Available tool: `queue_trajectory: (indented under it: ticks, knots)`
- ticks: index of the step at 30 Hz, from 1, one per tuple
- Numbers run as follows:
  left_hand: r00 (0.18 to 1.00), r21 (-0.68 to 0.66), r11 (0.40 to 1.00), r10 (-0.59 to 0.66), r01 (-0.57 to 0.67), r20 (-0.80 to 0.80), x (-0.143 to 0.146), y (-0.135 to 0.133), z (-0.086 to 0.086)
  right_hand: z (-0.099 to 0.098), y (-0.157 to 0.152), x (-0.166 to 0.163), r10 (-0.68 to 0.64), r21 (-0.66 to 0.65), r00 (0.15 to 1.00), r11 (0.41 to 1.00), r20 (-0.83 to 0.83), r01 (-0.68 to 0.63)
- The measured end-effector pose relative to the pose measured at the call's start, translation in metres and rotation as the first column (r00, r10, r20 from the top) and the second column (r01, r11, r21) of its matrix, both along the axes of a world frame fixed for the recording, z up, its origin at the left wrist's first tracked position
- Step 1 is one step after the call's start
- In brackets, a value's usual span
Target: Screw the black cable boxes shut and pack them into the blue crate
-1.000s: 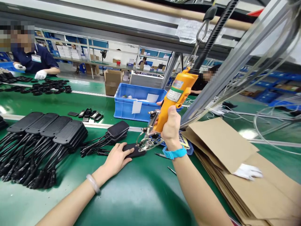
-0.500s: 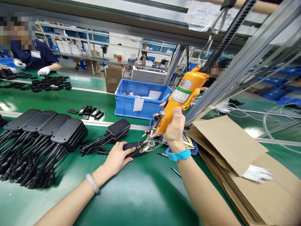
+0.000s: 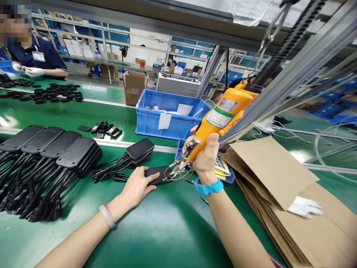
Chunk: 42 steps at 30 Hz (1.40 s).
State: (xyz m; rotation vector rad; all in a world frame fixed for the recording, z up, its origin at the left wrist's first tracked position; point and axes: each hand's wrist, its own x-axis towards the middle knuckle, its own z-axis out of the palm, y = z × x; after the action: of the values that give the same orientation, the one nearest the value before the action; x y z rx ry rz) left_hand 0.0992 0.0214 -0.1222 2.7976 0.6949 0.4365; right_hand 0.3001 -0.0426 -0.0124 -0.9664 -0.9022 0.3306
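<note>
My right hand [image 3: 206,154] is wrapped around an orange power screwdriver [image 3: 220,115], which hangs tilted from a hook and a black ribbed hose. Its metal tip, with thin clear tubes, reaches down to the right end of a flat black plastic case [image 3: 158,175]. My left hand [image 3: 138,184] grips that case at its left end, thumb on top, against the green bench. Short black cables [image 3: 121,178] come out on the case's left. Whether the tip touches a screw is too small to tell. Just behind lie similar black cases [image 3: 140,149], stacked.
Several stacked cabled cases [image 3: 75,152] stand at left. Behind are small black parts [image 3: 103,128] and a blue bin [image 3: 164,123]. Cardboard sheets [image 3: 275,171] with a white glove [image 3: 305,206] lie at right, near a metal post [image 3: 267,89]. A co-worker [image 3: 46,57] sits across.
The screwdriver and my right hand have shifted slightly down, its top leaning further right. My left hand stays on the case. The co-worker's gloved hands have come together.
</note>
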Motion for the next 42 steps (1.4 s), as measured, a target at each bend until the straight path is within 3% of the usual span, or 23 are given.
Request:
queue_trajectory:
  ticks: [3, 6, 9, 12, 15, 17, 25, 42]
  knots:
    - [1.000, 0.011, 1.000, 0.010, -0.010, 0.008, 0.001, -0.001, 0.000, -0.002, -0.005, -0.003, 0.032, 0.007, 0.999, 0.999, -0.022, -0.032]
    - [1.000, 0.019, 1.000, 0.009, -0.010, 0.015, 0.001, -0.001, 0.001, 0.007, -0.010, -0.007, 0.005, 0.008, 1.000, 1.000, -0.013, -0.005]
    - [1.000, 0.008, 1.000, 0.006, -0.006, 0.009, 0.000, 0.000, 0.002, 0.035, -0.009, -0.007, -0.075, 0.064, 0.997, 0.995, 0.035, 0.073]
    - [1.000, 0.003, 1.000, 0.003, -0.003, 0.001, 0.000, 0.001, 0.003, 0.067, 0.002, 0.000, -0.084, 0.168, 0.993, 0.983, 0.088, 0.068]
    - [1.000, 0.004, 1.000, -0.004, 0.004, -0.010, -0.001, 0.002, 0.003, 0.081, 0.016, 0.007, -0.077, 0.177, 0.988, 0.983, 0.133, 0.053]
    - [1.000, 0.008, 1.000, -0.020, 0.020, -0.013, -0.002, 0.002, 0.004, 0.077, 0.026, 0.009, -0.067, 0.137, 0.989, 0.989, 0.132, 0.048]
    - [0.999, -0.008, 0.999, -0.031, 0.031, -0.010, -0.004, 0.003, 0.003, 0.027, 0.039, 0.007, -0.053, 0.026, 0.997, 0.998, 0.061, 0.052]
    - [0.999, -0.001, 0.999, -0.044, 0.044, 0.017, -0.004, 0.004, 0.000, 0.000, 0.032, 0.006, -0.022, 0.027, 0.999, 0.999, 0.028, 0.021]
